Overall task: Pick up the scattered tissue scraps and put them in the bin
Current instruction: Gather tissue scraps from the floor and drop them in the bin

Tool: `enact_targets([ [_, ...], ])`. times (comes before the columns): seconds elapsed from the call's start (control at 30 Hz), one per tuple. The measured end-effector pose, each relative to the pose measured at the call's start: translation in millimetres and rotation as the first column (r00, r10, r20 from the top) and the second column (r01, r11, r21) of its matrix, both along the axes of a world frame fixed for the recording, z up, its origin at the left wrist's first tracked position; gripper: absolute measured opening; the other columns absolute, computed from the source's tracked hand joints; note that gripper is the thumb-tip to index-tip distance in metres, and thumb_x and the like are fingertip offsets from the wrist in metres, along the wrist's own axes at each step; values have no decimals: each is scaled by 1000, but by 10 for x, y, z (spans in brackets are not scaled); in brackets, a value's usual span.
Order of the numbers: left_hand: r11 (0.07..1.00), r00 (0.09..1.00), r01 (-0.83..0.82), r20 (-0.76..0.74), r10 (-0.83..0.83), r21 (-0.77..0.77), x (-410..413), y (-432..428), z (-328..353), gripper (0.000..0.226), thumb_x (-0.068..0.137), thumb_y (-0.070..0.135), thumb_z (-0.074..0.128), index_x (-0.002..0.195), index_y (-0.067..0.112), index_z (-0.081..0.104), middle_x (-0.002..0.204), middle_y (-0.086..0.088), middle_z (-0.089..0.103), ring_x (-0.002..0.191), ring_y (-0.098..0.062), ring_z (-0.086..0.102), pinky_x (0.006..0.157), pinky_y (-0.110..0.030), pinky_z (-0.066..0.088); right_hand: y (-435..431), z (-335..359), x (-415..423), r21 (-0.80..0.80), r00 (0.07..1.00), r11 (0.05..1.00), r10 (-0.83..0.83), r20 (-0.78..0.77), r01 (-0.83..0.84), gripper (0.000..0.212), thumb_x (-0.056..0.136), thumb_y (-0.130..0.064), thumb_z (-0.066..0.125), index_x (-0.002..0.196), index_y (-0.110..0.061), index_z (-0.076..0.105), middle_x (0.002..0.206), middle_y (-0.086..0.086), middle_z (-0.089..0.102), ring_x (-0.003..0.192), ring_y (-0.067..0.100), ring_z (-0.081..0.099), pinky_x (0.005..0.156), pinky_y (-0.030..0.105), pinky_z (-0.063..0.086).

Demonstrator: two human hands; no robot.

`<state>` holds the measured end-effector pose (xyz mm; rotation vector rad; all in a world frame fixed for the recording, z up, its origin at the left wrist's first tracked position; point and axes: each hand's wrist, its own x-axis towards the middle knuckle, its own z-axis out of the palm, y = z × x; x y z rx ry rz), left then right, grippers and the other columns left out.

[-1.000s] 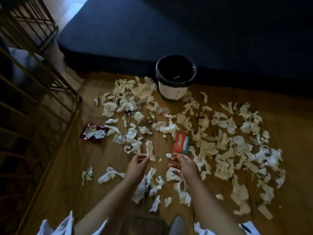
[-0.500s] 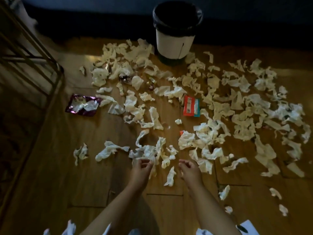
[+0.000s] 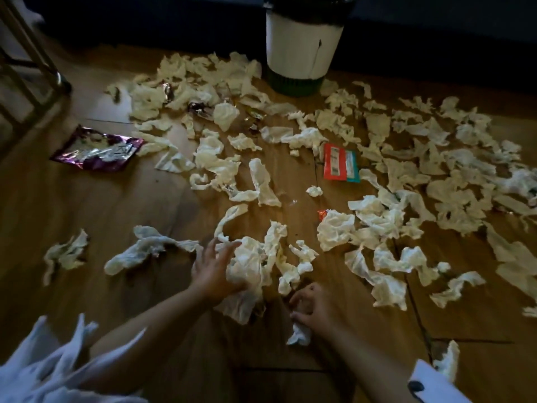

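Observation:
Several white tissue scraps (image 3: 377, 219) lie scattered over the wooden floor (image 3: 87, 205). The white bin (image 3: 302, 45) with a black liner stands at the top centre, its opening cut off by the frame edge. My left hand (image 3: 212, 271) grips a bunched wad of tissue (image 3: 250, 266) near the bottom centre. My right hand (image 3: 313, 306) is just to its right, fingers curled round a small tissue scrap (image 3: 299, 334) that hangs below it.
A purple foil packet (image 3: 96, 152) lies at the left and a red and teal wrapper (image 3: 340, 165) in the middle. Small candy wrappers (image 3: 200, 107) sit among the far scraps. A metal frame (image 3: 29, 53) stands at the upper left.
The view has dropped closer to the floor. My left hand has gathered a larger wad of tissue, and my right hand has closed on a small scrap.

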<state>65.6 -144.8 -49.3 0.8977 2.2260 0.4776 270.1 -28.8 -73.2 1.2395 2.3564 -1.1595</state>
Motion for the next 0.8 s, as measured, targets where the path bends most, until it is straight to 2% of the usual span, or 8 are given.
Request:
enact_targets([
  [0.13, 992, 993, 108, -41, -111, -66, 32, -41, -53, 82, 72, 46, 72, 139, 48, 24, 158, 4, -6, 145, -30, -7, 116, -54, 12, 169, 234, -48, -25, 979, 992, -126, -162, 123, 25, 82, -7, 66, 80, -31, 59, 88, -9, 58, 81, 7, 57, 67, 10, 45],
  [0.2, 999, 998, 42, 39, -42, 2, 116, -48, -142, 51, 78, 35, 70, 124, 38, 50, 153, -1, 22, 142, -27, 21, 113, -51, 28, 231, 317, -83, -32, 934, 971, -235, -270, 235, 18, 82, -8, 66, 92, -23, 64, 88, -8, 60, 78, 5, 56, 59, 7, 42],
  [0.3, 985, 991, -80, 115, 62, 153, 201, -98, -186, 13, 86, 19, 61, 97, 19, 67, 122, -5, 59, 107, -17, 58, 92, -40, 52, 314, 306, -201, -7, 870, 935, -332, -364, 354, 24, 82, -15, 68, 104, -21, 63, 98, -7, 60, 90, 6, 57, 68, 12, 44],
  [0.4, 969, 993, -99, 91, 80, 228, 183, -128, -181, 25, 85, 26, 64, 110, 23, 61, 118, 4, 56, 102, -6, 55, 83, -24, 51, 351, 194, -339, 44, 851, 913, -359, -384, 405, 27, 81, -12, 69, 107, -18, 66, 106, 1, 66, 98, 15, 62, 82, 28, 53],
  [0.53, 934, 978, -204, 20, 207, 293, 54, -260, -210, 34, 83, 36, 64, 115, 23, 60, 132, 4, 43, 119, -13, 43, 98, -37, 47, 328, 196, -522, 257, 894, 909, -210, -396, 327, 22, 84, -9, 62, 101, -21, 71, 109, 3, 68, 107, 18, 60, 85, 25, 48],
  [0.6, 920, 954, -245, -91, 285, 305, -95, -327, -234, 30, 84, 36, 63, 111, 22, 63, 142, 2, 36, 132, -20, 32, 106, -47, 38, 320, 207, -591, 337, 969, 925, -99, -228, 173, 28, 88, -18, 60, 115, -23, 64, 132, 3, 55, 130, 20, 41, 104, 31, 34],
  [0.67, 924, 931, -277, -165, 326, 264, -287, -380, -251, 27, 85, 35, 61, 109, 21, 63, 151, -1, 27, 141, -26, 18, 112, -53, 25, 307, 170, -600, 291, 999, 956, 41, -6, -37, 44, 89, -33, 58, 131, -27, 50, 150, -2, 32, 143, 21, 17, 116, 38, 13],
  [0.8, 911, 895, -388, -176, 409, 142, -586, -415, -230, 37, 87, 35, 60, 121, 21, 57, 158, -4, 8, 145, -32, -3, 116, -55, 11, 185, 23, -447, 62, 989, 994, 95, -109, -88, 42, 88, -15, 60, 129, -20, 52, 145, 2, 34, 137, 19, 31, 110, 27, 29],
])
